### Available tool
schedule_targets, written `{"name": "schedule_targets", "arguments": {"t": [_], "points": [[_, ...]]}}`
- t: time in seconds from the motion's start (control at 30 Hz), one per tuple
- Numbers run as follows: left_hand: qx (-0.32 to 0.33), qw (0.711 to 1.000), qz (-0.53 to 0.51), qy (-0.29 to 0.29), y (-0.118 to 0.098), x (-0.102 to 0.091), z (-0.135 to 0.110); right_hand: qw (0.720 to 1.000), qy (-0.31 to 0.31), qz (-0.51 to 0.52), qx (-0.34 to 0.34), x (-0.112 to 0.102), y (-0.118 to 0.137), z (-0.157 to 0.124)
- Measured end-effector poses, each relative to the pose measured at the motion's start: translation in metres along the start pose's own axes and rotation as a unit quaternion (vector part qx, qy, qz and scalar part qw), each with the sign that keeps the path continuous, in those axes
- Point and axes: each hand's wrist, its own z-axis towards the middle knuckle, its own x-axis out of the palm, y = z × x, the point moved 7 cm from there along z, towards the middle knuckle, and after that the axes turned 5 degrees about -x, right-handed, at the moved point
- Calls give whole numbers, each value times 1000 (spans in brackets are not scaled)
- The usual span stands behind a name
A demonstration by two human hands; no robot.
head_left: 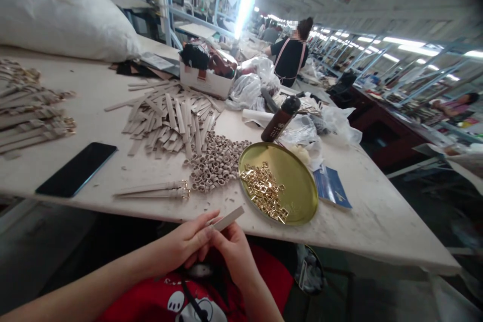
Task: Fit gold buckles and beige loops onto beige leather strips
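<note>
Both hands meet at the table's front edge around a flat beige strap (229,218), one end of which sticks up to the right. My left hand (192,236) pinches it from the left, fingers partly hidden. Thumb and fingers of my right hand (233,245) close on it from the right. Just beyond lies a pile of small beige loops (217,163), with gold buckles (264,188) heaped in a round gold tray (302,201) to its right. A few straps with gold buckles attached (151,190) lie to the left of the loops.
Loose straps (169,118) are piled farther back, and finished-looking bundles (33,110) lie far left. A phone (77,170), a dark bottle (281,118), a blue booklet (332,187), a white box (206,80) and plastic bags (252,83) share the table. Another person (290,55) stands beyond.
</note>
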Motion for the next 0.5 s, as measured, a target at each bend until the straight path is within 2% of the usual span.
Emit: {"name": "schedule_targets", "arguments": {"t": [0.07, 0.1, 0.13, 0.17, 0.2, 0.27, 0.3, 0.33, 0.37, 0.5], "points": [[-1, 1000, -18, -10, 2, -3, 10, 991, -19, -119, -57, -20, 13, 11], [-4, 1000, -23, -15, 2, -5, 14, 973, -46, -207, -89, -35, 23, 18], [-9, 999, -28, -25, 3, -8, 18, 938, -86, -317, -111, -52, 35, 26], [-15, 999, -32, -37, 4, -10, 22, 884, -122, -433, -130, -67, 47, 35], [-22, 998, -36, -48, 5, -12, 26, 818, -127, -546, -128, -77, 55, 45], [-33, 996, -42, -65, 6, -14, 32, 693, -97, -709, -87, -89, 58, 68], [-39, 996, -42, -68, 7, -13, 35, 652, -75, -751, -66, -91, 56, 78], [-46, 996, -40, -67, 8, -12, 37, 629, -56, -774, -50, -92, 53, 85], [-51, 996, -36, -62, 9, -11, 39, 621, -42, -782, -40, -92, 50, 91], [-69, 996, -21, -44, 13, -11, 41, 629, -4, -777, -19, -91, 42, 101]]}}
